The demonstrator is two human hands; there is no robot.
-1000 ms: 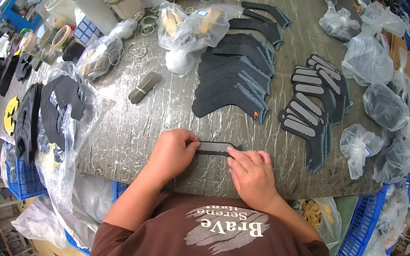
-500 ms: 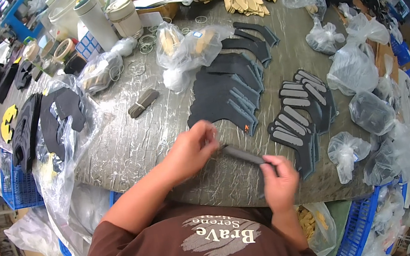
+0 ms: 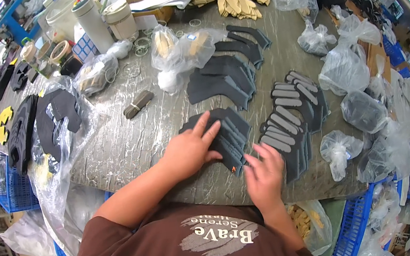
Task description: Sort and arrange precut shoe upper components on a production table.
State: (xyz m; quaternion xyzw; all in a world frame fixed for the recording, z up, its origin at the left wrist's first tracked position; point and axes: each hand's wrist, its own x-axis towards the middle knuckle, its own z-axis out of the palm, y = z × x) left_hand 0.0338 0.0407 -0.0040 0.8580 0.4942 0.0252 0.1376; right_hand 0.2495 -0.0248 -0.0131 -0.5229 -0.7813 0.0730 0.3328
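My left hand [image 3: 193, 145] lies with spread fingers on the near stack of dark grey flat cut pieces [image 3: 233, 120]. These pieces look like foam or fabric and overlap in a fan with blue-grey edges. A small orange mark shows at the stack's near corner. My right hand [image 3: 266, 173] is beside that corner, fingers apart, with the fingertips close to the stack's edge; contact is hard to tell. Just beyond lies another fanned stack of dark pieces [image 3: 216, 80]. To the right are dark pieces with light grey finger-like strips [image 3: 284, 128].
A small banded dark bundle [image 3: 138, 104] lies left of the stacks. Tied clear plastic bags [image 3: 349, 68] line the table's right side. Tan glove-shaped pieces [image 3: 238, 6], a white bottle [image 3: 92, 25] and a lidded cup [image 3: 120, 20] stand or lie at the back. A blue crate [image 3: 353, 228] is below the table edge.
The dark grey strip-like piece is out of my hands. A near stack of dark pieces now lies closer to me, apart from the farther one. My left hand has spread onto it.
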